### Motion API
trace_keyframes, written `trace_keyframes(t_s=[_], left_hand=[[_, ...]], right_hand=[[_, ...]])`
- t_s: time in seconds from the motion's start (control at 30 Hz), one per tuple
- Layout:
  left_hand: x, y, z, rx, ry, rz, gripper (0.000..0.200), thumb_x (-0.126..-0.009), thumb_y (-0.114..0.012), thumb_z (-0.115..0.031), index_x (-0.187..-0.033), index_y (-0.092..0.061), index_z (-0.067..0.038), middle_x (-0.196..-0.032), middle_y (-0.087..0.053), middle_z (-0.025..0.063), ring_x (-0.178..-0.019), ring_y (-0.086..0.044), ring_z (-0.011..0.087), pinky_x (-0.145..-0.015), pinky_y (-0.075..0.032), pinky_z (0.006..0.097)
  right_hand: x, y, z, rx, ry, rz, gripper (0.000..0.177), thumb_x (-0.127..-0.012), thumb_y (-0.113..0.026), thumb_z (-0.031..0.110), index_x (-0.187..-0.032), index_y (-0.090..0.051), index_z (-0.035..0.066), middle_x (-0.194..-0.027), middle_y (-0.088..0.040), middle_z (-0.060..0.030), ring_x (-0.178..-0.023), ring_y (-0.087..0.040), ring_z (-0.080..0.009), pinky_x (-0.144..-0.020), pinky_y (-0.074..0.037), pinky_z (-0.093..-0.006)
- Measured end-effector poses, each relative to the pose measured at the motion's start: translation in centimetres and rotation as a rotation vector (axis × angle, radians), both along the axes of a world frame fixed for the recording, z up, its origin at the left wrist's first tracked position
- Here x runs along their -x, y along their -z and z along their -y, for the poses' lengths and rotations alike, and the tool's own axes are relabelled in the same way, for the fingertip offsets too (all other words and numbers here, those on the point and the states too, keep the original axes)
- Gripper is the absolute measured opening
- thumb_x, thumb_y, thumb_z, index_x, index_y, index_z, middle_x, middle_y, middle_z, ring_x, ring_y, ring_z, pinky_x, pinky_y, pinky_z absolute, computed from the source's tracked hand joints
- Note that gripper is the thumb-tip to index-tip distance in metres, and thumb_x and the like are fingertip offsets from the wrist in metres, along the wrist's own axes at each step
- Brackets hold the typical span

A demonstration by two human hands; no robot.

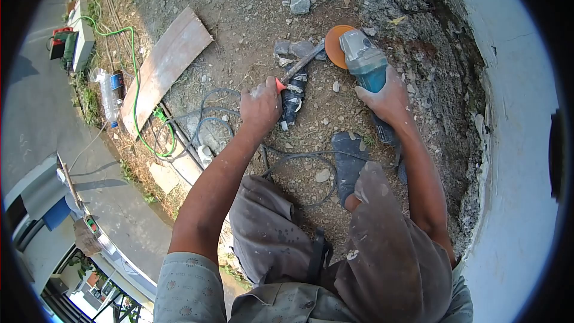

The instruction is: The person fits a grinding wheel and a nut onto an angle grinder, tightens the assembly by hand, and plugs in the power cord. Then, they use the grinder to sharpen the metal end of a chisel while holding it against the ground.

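Note:
My right hand [387, 100] is wrapped round the teal body of an angle grinder [369, 66], its orange disc [338, 48] facing left. In my left hand [261, 106] is a chisel [305, 61] with a red-orange handle, slanting up to the right. The chisel's tip lies right at the disc's left edge. Below the chisel shaft sit a grey stone block [287, 48] and a dark object [292, 103] with whitish patches. A dark shoe [349, 161] rests on the gravelly ground under my hands.
A white wall [514, 143] runs along the right. To the left lie a wooden board [170, 66], a green cord [136, 78], a plastic bottle [107, 98] and a paved road [48, 113]. Dark cables [206, 116] loop near my left forearm. Loose stones [300, 1] lie ahead.

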State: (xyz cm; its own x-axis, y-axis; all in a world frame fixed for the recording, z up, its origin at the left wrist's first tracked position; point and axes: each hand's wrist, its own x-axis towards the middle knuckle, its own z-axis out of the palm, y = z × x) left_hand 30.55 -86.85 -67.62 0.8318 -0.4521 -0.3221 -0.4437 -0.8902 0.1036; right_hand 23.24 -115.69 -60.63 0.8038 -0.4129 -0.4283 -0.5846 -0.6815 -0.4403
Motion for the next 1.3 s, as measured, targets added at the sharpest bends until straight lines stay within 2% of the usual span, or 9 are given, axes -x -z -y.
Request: trace_keyframes(t_s=[0.07, 0.17, 0.27, 0.47, 0.67, 0.77, 0.87, 0.97, 1.3], left_hand=[[0.1, 0.1, 0.1, -0.013, -0.002, 0.028, 0.016, -0.096, -0.053, -0.023, -0.106, -0.05, -0.011, -0.092, -0.073, 0.013, -0.089, -0.072, 0.0322, -0.089, -0.046, 0.0484], [0.1, 0.0, 0.2, -0.012, -0.015, 0.016, 0.015, -0.097, -0.052, -0.022, -0.105, -0.051, -0.01, -0.091, -0.073, 0.0133, -0.088, -0.072, 0.0324, -0.086, -0.045, 0.0483], [0.1, -0.1, 0.2, -0.004, -0.007, 0.033, 0.015, -0.097, -0.051, -0.022, -0.106, -0.051, -0.01, -0.091, -0.073, 0.0129, -0.088, -0.072, 0.0323, -0.085, -0.045, 0.0485], [0.2, -0.1, 0.3, -0.003, -0.023, 0.025, 0.014, -0.098, -0.05, -0.022, -0.106, -0.052, -0.011, -0.093, -0.073, 0.0124, -0.089, -0.071, 0.0322, -0.086, -0.045, 0.0483], [0.0, -0.6, 0.7, -0.047, -0.041, -0.019, 0.015, -0.098, -0.049, -0.022, -0.107, -0.053, -0.011, -0.096, -0.073, 0.0129, -0.091, -0.071, 0.0318, -0.087, -0.045, 0.0481], [0.0, -0.8, 0.7, -0.046, -0.039, -0.021, 0.015, -0.098, -0.05, -0.022, -0.108, -0.053, -0.011, -0.096, -0.073, 0.0128, -0.092, -0.071, 0.0319, -0.087, -0.045, 0.0481], [0.0, -0.7, 0.6, -0.046, -0.04, -0.02, 0.016, -0.098, -0.049, -0.022, -0.109, -0.053, -0.011, -0.097, -0.073, 0.0126, -0.092, -0.071, 0.0319, -0.087, -0.045, 0.0481], [0.0, -0.7, 0.7, -0.053, -0.038, -0.031, 0.016, -0.098, -0.049, -0.022, -0.109, -0.053, -0.011, -0.098, -0.073, 0.0128, -0.093, -0.071, 0.032, -0.087, -0.045, 0.0483], [-0.1, -0.8, 0.7, -0.06, -0.043, -0.052, 0.014, -0.098, -0.048, -0.021, -0.107, -0.053, -0.011, -0.098, -0.073, 0.0135, -0.094, -0.071, 0.0325, -0.089, -0.045, 0.049]], right_hand=[[0.1, -0.1, -1.2, -0.021, -0.017, -0.04, 0.089, -0.071, -0.08, 0.045, -0.135, -0.046, -0.006, -0.12, -0.064, -0.029, -0.111, -0.064, -0.0427, -0.095, -0.05, -0.0485], [-0.4, -0.8, -2.3, -0.04, -0.044, -0.13, 0.088, -0.072, -0.079, 0.045, -0.136, -0.046, -0.007, -0.121, -0.064, -0.0303, -0.113, -0.063, -0.0438, -0.097, -0.049, -0.0492], [0.3, 0.4, -3.0, 0.011, -0.055, 0.017, 0.069, -0.075, -0.077, 0.041, -0.121, -0.053, -0.004, -0.109, -0.067, -0.0298, -0.102, -0.067, -0.0456, -0.089, -0.053, -0.052], [-0.4, 0.3, -2.9, -0.022, -0.069, 0.044, 0.073, -0.075, -0.077, 0.042, -0.125, -0.05, -0.005, -0.106, -0.068, -0.03, -0.101, -0.068, -0.0459, -0.088, -0.054, -0.0508], [-0.8, 0.6, -2.3, 0.002, -0.067, 0.005, 0.074, -0.075, -0.077, 0.043, -0.124, -0.051, -0.006, -0.11, -0.068, -0.0295, -0.103, -0.067, -0.0447, -0.089, -0.054, -0.0495], [-1.3, -0.1, -2.1, -0.059, -0.05, -0.087, 0.083, -0.072, -0.079, 0.043, -0.131, -0.048, -0.007, -0.116, -0.066, -0.0297, -0.109, -0.065, -0.0437, -0.094, -0.051, -0.0485], [-0.9, 0.4, -2.3, -0.003, -0.081, -0.015, 0.076, -0.074, -0.078, 0.042, -0.124, -0.051, -0.007, -0.11, -0.068, -0.0296, -0.104, -0.067, -0.044, -0.09, -0.054, -0.0489], [-1.0, 0.2, -2.4, -0.007, -0.076, -0.028, 0.076, -0.074, -0.078, 0.042, -0.125, -0.051, -0.008, -0.11, -0.068, -0.0294, -0.104, -0.068, -0.044, -0.09, -0.054, -0.0488], [-1.3, 0.3, -2.2, -0.023, -0.049, -0.077, 0.079, -0.072, -0.078, 0.042, -0.127, -0.05, -0.007, -0.118, -0.065, -0.0304, -0.11, -0.064, -0.0442, -0.094, -0.05, -0.0482]])
